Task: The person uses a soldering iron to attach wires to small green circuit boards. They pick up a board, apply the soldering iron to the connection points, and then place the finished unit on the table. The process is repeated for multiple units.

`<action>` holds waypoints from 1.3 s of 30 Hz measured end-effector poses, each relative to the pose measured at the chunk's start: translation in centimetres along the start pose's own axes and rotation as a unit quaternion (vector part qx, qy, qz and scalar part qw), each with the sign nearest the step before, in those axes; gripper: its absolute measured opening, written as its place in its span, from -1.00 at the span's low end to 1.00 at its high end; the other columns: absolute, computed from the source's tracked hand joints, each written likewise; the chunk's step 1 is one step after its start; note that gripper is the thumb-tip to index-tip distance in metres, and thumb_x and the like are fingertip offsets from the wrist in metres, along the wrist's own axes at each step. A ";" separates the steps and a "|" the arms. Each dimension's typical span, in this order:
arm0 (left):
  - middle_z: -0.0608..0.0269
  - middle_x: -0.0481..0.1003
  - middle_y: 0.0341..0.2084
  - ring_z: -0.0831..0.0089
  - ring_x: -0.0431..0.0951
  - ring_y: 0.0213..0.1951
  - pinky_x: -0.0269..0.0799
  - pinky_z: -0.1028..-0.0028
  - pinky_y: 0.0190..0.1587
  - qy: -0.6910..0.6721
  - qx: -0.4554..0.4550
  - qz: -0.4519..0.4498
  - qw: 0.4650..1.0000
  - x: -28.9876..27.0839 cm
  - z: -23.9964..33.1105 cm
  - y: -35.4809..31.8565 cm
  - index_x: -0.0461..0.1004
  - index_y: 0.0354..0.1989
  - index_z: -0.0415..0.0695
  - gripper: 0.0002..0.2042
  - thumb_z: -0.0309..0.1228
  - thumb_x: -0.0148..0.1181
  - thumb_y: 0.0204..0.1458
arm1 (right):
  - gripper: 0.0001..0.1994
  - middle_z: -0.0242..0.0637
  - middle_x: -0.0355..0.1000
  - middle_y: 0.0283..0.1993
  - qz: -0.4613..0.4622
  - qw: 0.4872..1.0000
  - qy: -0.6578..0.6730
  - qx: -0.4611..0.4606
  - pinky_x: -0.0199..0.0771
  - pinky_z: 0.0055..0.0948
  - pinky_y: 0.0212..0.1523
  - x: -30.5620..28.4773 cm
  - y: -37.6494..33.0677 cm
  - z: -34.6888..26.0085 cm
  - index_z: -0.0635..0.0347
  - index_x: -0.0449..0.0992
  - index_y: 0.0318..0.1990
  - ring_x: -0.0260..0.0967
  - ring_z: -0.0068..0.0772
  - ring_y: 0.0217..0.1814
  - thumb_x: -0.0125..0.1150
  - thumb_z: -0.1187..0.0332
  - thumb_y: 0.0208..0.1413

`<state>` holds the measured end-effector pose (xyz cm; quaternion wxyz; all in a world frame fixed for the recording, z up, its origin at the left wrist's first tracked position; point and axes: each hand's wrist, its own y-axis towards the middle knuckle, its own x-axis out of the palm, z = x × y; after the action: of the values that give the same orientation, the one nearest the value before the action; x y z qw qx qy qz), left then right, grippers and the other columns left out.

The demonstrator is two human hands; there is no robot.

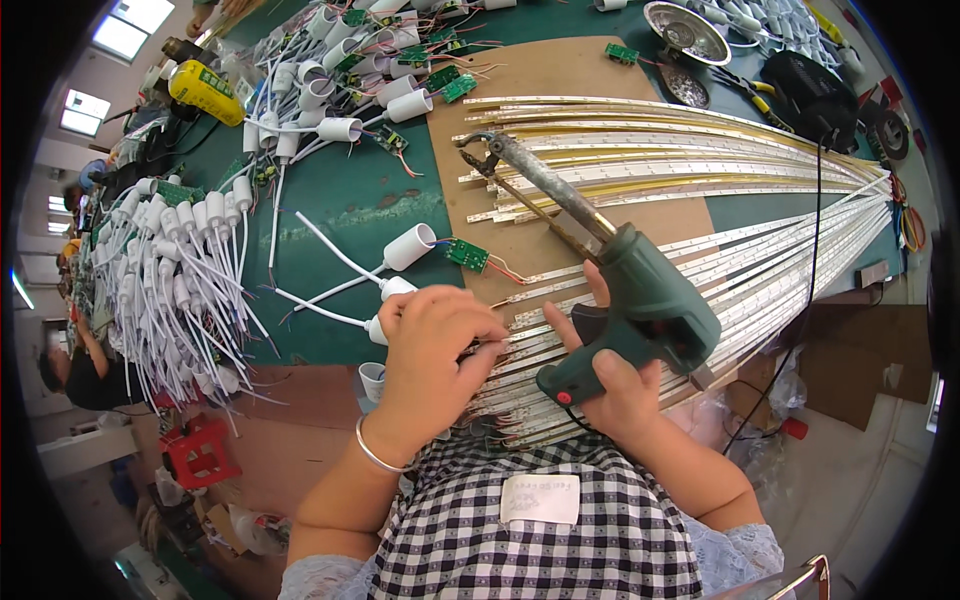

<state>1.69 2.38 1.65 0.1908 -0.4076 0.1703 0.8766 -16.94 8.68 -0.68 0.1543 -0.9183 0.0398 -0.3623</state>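
Note:
My right hand (628, 398) is wrapped around the handle of a dark green soldering gun (660, 300), two fingers stretched out past its trigger. Its metal barrel points up and to the left, above the brown board. My left hand (435, 350) is closed in a pinch over the left ends of the near LED strips (600, 345); what it pinches is hidden. Beside it, white lamp caps with cables are partly covered by the fingers. Just beyond lies another white cap (409, 247), wired to a small green circuit board (467, 254).
A brown board (560, 75) bears a second fan of LED strips (640, 150). Piles of wired white caps (170, 250) fill the left side. At the back are a yellow bottle (205, 92), a metal dish (688, 32) and pliers (765, 100). A black cord (818, 220) crosses the right side.

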 end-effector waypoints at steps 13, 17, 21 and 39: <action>0.45 0.44 -0.47 0.41 0.39 -0.28 0.03 0.27 -0.11 0.069 0.060 0.035 0.995 1.2 -0.3 0.2 0.48 -0.46 0.00 -0.88 -0.43 0.29 -0.19 | -0.27 -0.24 -0.14 0.39 -0.009 1.000 -0.003 -0.028 -0.03 0.17 0.33 0.1 0.2 0.3 -0.01 -0.06 0.32 -0.31 -0.30 0.48 0.19 0.39 0.02; 0.44 0.38 -0.51 0.40 0.37 -0.30 0.04 0.28 -0.12 0.096 0.054 0.040 0.993 1.5 0.0 0.4 0.45 -0.50 0.01 -0.88 -0.46 0.27 -0.22 | -0.28 -0.23 -0.15 0.39 -0.010 0.999 -0.028 -0.037 -0.05 0.17 0.34 -0.3 0.3 0.5 0.02 -0.06 0.32 -0.32 -0.29 0.48 0.18 0.40 0.01; 0.44 0.34 -0.54 0.39 0.35 -0.32 0.05 0.28 -0.13 0.102 0.047 0.040 0.993 1.6 0.2 0.7 0.43 -0.54 0.00 -0.87 -0.47 0.26 -0.27 | -0.28 -0.23 -0.16 0.40 -0.009 0.997 -0.048 -0.054 -0.07 0.17 0.34 -0.6 0.2 0.8 0.04 -0.06 0.32 -0.33 -0.28 0.49 0.17 0.42 0.01; 0.42 0.34 -0.53 0.39 0.35 -0.32 0.10 0.27 -0.10 0.104 0.062 0.033 0.992 1.7 -0.6 0.8 0.46 -0.54 -0.02 -0.89 -0.47 0.26 -0.27 | -0.32 -0.04 0.25 0.04 0.021 0.988 -0.152 0.011 0.38 -0.19 -0.03 -1.4 -4.2 -2.9 0.14 0.01 0.28 0.30 -0.29 0.03 0.15 0.23 0.00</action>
<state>0.69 1.78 0.04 0.1677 -0.4781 0.2567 0.8231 -20.12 12.14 1.70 0.1758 -0.9601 0.0308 -0.2153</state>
